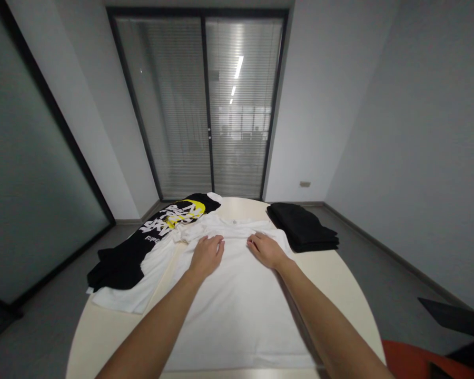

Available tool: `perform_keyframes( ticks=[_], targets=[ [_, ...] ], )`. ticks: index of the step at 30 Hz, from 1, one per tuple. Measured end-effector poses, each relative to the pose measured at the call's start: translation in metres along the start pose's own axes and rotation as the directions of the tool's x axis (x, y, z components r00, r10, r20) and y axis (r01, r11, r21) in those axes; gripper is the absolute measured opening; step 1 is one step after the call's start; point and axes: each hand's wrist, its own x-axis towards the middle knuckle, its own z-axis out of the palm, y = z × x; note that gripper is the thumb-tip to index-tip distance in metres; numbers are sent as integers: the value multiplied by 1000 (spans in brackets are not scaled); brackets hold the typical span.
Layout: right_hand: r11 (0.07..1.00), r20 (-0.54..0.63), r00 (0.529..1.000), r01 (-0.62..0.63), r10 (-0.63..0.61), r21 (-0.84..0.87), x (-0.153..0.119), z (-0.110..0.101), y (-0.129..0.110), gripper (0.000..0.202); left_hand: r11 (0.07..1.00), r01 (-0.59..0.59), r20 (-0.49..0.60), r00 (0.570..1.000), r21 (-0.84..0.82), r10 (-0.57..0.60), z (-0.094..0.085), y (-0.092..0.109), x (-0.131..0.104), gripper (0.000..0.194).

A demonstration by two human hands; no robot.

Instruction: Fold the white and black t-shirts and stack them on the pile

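I'm touching the white shirt (240, 305) with left grip (207, 256) and right grip (266, 250), pinching unclear; uneven tugging could crease it.

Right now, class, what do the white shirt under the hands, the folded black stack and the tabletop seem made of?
White shirt: matte fabric, perhaps cotton; soft creases cross its upper part.

Folded black stack: dull cloth, judging by its layered, soft edges; fibre unclear.

Tabletop: smooth, cream, perhaps laminate; its even colour shows no grain.

White T-shirt (240, 305) spread flat, collar (234, 222) facing away.
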Motion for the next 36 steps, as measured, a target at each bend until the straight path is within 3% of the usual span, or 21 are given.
perform_keyframes(
  ticks=[11, 22, 31, 36],
  targets=[
    [999, -71, 997, -39, 39, -4, -13, 0, -1, 42, 1000, -16, 22, 1000, -23, 17, 5, -4, -3, 32],
    [998, -129, 992, 6, 1, 61, -29, 1, -8, 30, 996, -75, 60, 995, -58, 78, -2, -2, -19, 29],
    [996, -119, 992, -16, 27, 91, -45, 4, -14, 32, 999, -31, 273, 962, 44, 18, 0, -4, -38, 52],
    [998, -87, 996, -7, 12, 62, -53, 7, -16, 42, 997, -20, 317, 948, 77, -5, -3, -1, -48, 59]
  ],
)
